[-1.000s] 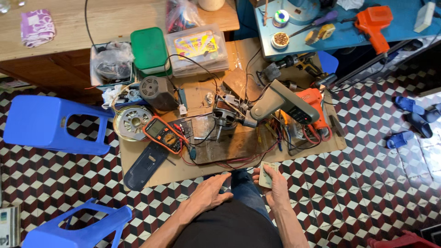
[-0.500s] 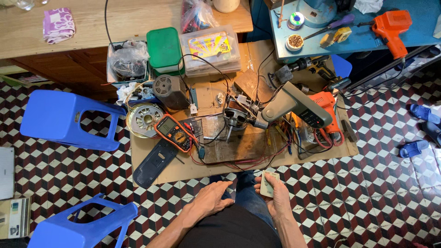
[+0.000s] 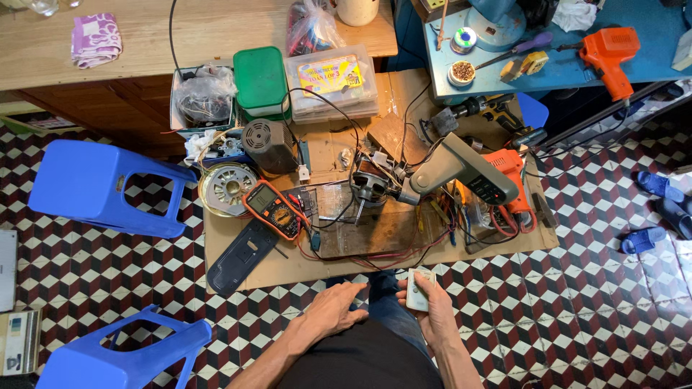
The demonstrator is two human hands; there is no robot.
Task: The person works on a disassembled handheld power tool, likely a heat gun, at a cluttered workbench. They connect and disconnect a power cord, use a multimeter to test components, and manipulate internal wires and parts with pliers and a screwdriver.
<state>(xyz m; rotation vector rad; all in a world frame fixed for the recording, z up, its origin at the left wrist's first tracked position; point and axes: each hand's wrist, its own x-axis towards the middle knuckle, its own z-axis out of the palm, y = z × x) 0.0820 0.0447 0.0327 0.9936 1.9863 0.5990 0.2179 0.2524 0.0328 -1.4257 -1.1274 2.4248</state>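
Low in the middle of the frame our right hand (image 3: 431,311) is closed around a small white remote (image 3: 419,289), thumb on its face, held just off the near edge of the cardboard sheet (image 3: 303,263). Our left hand (image 3: 333,310) lies open and empty on our knee, fingers spread, holding nothing.

As we judge it, the work sits midway. At the centre of the frame a motor (image 3: 373,186) lies stripped and exposed, with wires (image 3: 360,256) running out across the cardboard, and the grey fan body (image 3: 461,169) lies on its side next to it, not yet put back together. The orange meter (image 3: 274,209) lies left of the motor with its leads out. Nothing is closed up yet.

Around this, a round metal disc (image 3: 227,187) and a dark flat cover (image 3: 244,256) lie at the left of the sheet, an orange drill (image 3: 510,189) at the right. Two blue stools (image 3: 101,187) stand at the left. The loose wires and tools crowd the space between our hands and the motor.
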